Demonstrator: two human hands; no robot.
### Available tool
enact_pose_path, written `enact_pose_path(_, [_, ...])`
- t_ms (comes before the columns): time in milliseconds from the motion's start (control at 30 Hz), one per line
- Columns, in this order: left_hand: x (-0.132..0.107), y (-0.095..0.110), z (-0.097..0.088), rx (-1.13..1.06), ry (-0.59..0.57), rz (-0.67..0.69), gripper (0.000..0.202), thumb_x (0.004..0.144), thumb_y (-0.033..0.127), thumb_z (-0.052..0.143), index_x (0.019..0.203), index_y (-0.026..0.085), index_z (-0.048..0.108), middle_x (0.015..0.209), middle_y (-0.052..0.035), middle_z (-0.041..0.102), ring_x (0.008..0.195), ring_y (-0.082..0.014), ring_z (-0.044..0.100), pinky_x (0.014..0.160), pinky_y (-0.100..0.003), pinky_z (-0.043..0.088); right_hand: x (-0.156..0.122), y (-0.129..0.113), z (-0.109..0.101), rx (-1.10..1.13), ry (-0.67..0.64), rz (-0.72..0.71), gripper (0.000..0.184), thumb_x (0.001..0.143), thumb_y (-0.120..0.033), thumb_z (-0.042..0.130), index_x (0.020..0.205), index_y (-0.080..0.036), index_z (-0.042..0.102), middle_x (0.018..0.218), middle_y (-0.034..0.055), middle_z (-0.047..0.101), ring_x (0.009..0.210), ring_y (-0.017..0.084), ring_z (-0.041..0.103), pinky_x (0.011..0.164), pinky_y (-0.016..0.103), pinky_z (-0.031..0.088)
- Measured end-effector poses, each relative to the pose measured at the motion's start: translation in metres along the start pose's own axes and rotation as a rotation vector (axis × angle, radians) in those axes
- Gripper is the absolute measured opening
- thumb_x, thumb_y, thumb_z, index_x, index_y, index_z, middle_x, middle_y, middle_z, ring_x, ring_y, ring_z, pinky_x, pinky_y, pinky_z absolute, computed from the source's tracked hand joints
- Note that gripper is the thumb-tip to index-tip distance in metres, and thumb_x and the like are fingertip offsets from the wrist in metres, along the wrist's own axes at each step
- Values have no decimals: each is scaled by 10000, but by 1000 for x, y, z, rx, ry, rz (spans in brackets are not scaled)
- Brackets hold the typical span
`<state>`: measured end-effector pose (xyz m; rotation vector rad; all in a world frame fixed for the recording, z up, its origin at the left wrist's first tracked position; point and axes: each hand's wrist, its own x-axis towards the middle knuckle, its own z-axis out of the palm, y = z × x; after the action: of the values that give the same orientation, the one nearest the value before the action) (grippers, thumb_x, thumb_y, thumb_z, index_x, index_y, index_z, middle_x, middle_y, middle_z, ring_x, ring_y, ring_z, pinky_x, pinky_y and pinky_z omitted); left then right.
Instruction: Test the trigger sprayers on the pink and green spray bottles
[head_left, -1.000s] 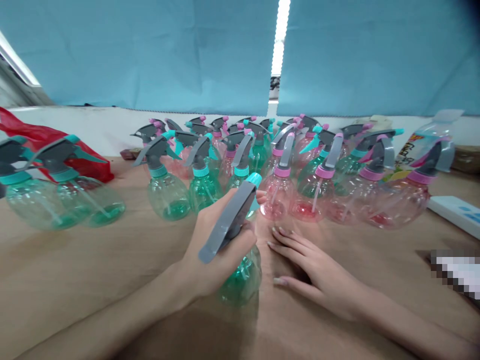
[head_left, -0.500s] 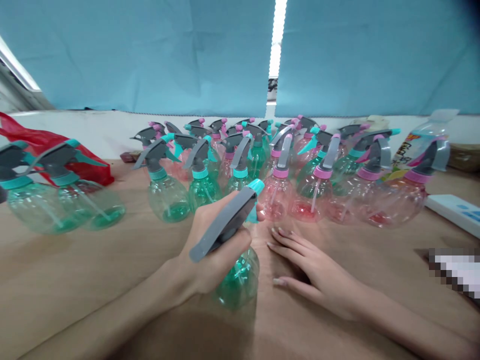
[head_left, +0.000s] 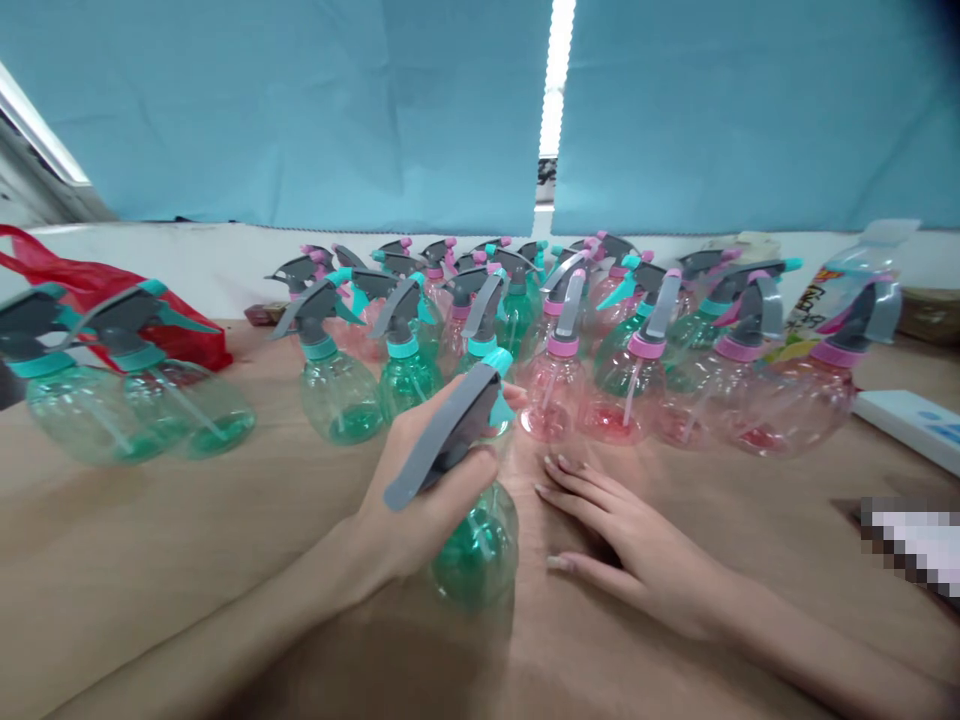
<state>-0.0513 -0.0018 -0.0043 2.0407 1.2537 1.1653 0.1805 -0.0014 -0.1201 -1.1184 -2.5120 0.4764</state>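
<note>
Green spray bottle [head_left: 484,560], one: near middle of table [head_left: 225,540], nozzle [head_left: 496,362] slightly further left than half a second ago; left hand [head_left: 431,515] wrapped around its neck. Right hand [head_left: 619,530], one: unmoved, fingers extended. Front row: five teal-collared bottles [head_left: 341,395], four pink-collared bottles [head_left: 553,390]. Rear bottles [head_left: 517,312]: overlapping, uncountable. Red bag [head_left: 191,337]: one.

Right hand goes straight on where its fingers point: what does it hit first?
Likely the left hand or the green spray bottle it grips, just ahead of the right hand. Depth is unclear; it might pass behind them toward the standing teal-collared bottles.
</note>
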Motion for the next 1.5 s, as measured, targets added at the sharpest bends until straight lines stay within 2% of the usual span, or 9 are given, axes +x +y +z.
enact_pose_path(200, [-3, -4, 8, -81, 15, 8, 269, 735, 152, 493, 969, 235, 596, 652, 60, 446, 559, -140, 417, 533, -276, 359, 1, -1, -2, 7, -18, 4, 661, 937, -586, 504, 1469, -202, 426, 1566, 87, 330, 1450, 288, 260, 1176, 520, 250])
enact_pose_path(367, [-2, -4, 8, -102, -3, 29, 271, 734, 130, 498, 958, 229, 614, 679, 52, 489, 580, -144, 435, 563, -287, 379, 1, -1, -2, -13, -28, 5, 663, 941, -597, 484, 1466, -197, 428, 1566, 88, 325, 1452, 279, 256, 1171, 520, 259])
enact_pose_path(600, [-1, -5, 9, -108, 4, 56, 316, 740, 117, 471, 999, 226, 615, 695, 49, 409, 600, -136, 376, 576, -280, 373, 1, -1, -2, -15, -25, -1, 661, 945, -588, 484, 1461, -178, 436, 1561, 102, 326, 1449, 290, 262, 1171, 531, 249])
enact_pose_path(967, [-1, -7, 10, -169, -3, 71, 195, 744, 148, 460, 896, 241, 538, 688, 57, 335, 594, -138, 307, 560, -281, 307, 1, -1, -2, -17, -25, 5, 666, 945, -591, 480, 1462, -175, 437, 1564, 97, 324, 1451, 290, 255, 1176, 521, 246])
enact_pose_path(1067, [-1, -4, 11, -153, 14, 59, 112, 750, 143, 447, 795, 244, 465, 683, 57, 307, 592, -137, 291, 559, -286, 283, 1, -1, -2, -26, -28, 7, 670, 947, -597, 469, 1463, -171, 435, 1566, 99, 320, 1452, 286, 254, 1176, 519, 248])
enact_pose_path(1167, [-2, -3, 11, -142, 33, 50, 144, 758, 147, 447, 706, 248, 360, 676, 58, 271, 583, -136, 270, 550, -293, 254, 1, -1, -1, -18, -17, 4, 661, 944, -593, 481, 1462, -184, 437, 1563, 93, 329, 1449, 287, 261, 1175, 517, 253])
enact_pose_path(1300, [-1, -4, 10, -142, 6, 62, 88, 741, 161, 460, 768, 244, 453, 681, 56, 318, 588, -137, 313, 553, -286, 291, 1, 0, -1, -19, -19, -2, 658, 944, -589, 486, 1466, -191, 431, 1559, 91, 338, 1449, 285, 264, 1176, 516, 252])
enact_pose_path(1400, [2, -1, 8, -130, -17, 45, 191, 737, 171, 444, 893, 230, 538, 682, 55, 356, 583, -137, 335, 563, -281, 336, 1, 0, -1, -17, -14, -1, 653, 943, -587, 491, 1464, -198, 436, 1554, 91, 351, 1447, 288, 269, 1174, 518, 258])
enact_pose_path(1500, [4, 2, 6, -20, -23, 49, 173, 740, 160, 404, 835, 223, 534, 645, 60, 332, 545, -131, 325, 531, -274, 343, 1, 0, -1, -26, -15, -4, 653, 948, -588, 478, 1464, -192, 433, 1555, 93, 349, 1448, 281, 268, 1174, 515, 257])
